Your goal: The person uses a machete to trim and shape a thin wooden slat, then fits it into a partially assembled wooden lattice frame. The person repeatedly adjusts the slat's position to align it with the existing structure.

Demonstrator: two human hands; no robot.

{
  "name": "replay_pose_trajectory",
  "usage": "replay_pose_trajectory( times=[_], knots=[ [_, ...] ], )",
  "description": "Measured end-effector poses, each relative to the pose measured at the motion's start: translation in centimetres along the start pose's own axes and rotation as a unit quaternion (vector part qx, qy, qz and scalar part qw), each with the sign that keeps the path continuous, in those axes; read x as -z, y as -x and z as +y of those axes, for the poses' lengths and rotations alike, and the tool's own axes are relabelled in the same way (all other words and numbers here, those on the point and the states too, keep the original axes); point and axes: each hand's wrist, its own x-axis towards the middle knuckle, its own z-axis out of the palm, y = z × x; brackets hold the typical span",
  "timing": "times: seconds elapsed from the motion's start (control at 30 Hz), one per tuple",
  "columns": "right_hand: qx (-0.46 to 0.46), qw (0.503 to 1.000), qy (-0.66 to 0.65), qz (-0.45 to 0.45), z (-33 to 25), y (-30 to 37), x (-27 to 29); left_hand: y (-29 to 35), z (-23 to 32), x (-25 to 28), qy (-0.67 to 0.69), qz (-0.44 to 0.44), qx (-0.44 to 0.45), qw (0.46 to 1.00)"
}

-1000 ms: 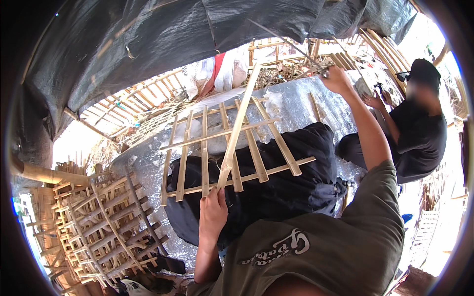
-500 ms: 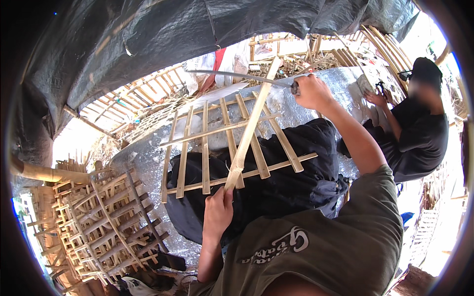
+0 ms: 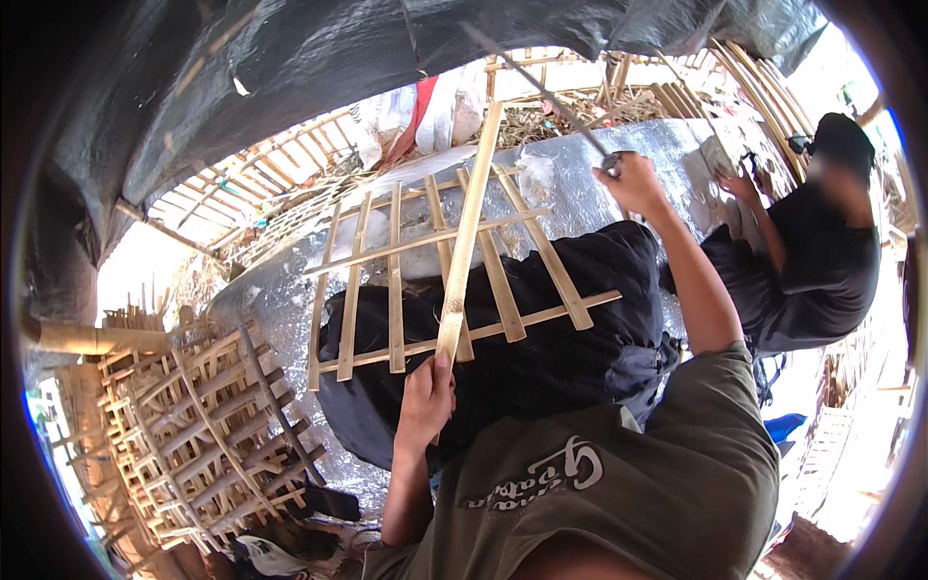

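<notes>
My left hand (image 3: 425, 398) is closed around the lower end of a long flat bamboo strip (image 3: 468, 232), which slants up and away from me. In my right hand (image 3: 634, 186) is the handle of a long thin-bladed knife (image 3: 549, 93). Its blade points up and to the left, apart from the strip. Beneath the strip, a bamboo lattice frame (image 3: 395, 290) of several slats joined by cross strips rests over my legs in dark trousers (image 3: 599, 280).
A stack of bamboo lattice panels (image 3: 208, 435) lies at the left. To the right sits another person (image 3: 807, 251) in black, hands near a dark tool. A silvery sheet (image 3: 570, 184) covers the ground, and a dark tarp (image 3: 319, 68) hangs overhead.
My right hand has moved the knife up and to the right, off the bamboo strip. The strip's far end has swung left and stands more upright.
</notes>
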Motion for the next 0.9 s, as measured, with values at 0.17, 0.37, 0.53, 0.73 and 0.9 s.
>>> replay_pose_trajectory(
  times=[0.17, 0.37, 0.53, 0.73, 0.9],
  knots=[
    [0.096, 0.994, -0.028, -0.036, -6.0, 5.2, -0.8, -0.6, 2.3, -1.6, -0.063, 0.077, -0.100, 0.990],
    [0.163, 0.979, 0.045, -0.115, -10.9, 9.7, -1.9, -0.6, 3.5, -3.6, -0.100, 0.109, -0.188, 0.971],
    [0.178, 0.964, 0.124, -0.155, -13.1, 10.9, -1.7, 0.0, 4.1, -4.1, -0.099, 0.132, -0.206, 0.965],
    [0.155, 0.963, 0.184, -0.124, -13.1, 9.3, -1.2, 0.7, 5.1, -3.7, -0.128, 0.100, -0.218, 0.962],
    [0.142, 0.968, 0.204, -0.038, -10.3, 7.0, -1.1, 1.1, 4.1, -4.2, -0.102, 0.120, -0.246, 0.956]
  ],
)
